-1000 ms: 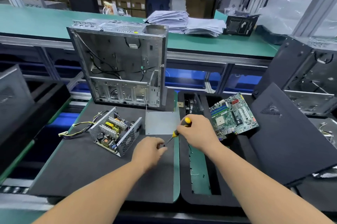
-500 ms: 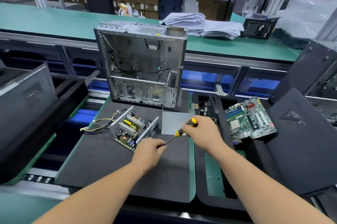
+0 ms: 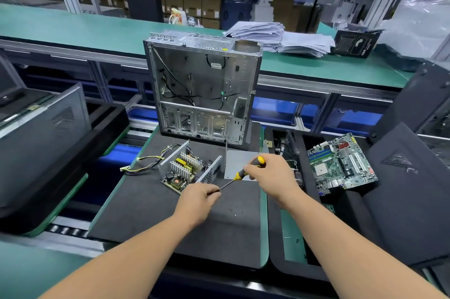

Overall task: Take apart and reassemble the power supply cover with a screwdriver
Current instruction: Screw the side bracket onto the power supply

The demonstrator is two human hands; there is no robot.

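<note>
Opened supply: the grey perforated-metal power supply box (image 3: 187, 168) with its yellow-and-silver circuit board exposed sits on the dark foam mat (image 3: 151, 211), wires trailing away on its far side.
Left hand: just in front of the supply box and toward its right corner, the left hand (image 3: 197, 201) is curled, fingertips pinching the screwdriver's tip end; whether a screw is between them I cannot tell.
Screwdriver: the black-and-yellow-handled screwdriver (image 3: 241, 173) slants down from the right.
Cover: the flat grey sheet-metal cover (image 3: 237, 163) lies just right of the supply box.
Right hand: the right hand (image 3: 269, 173) grips the handle.
Doing it well: I'd seat the tip squarely before moving off.
Since earlier: both hands hold the same pose; only the view has drifted.
</note>
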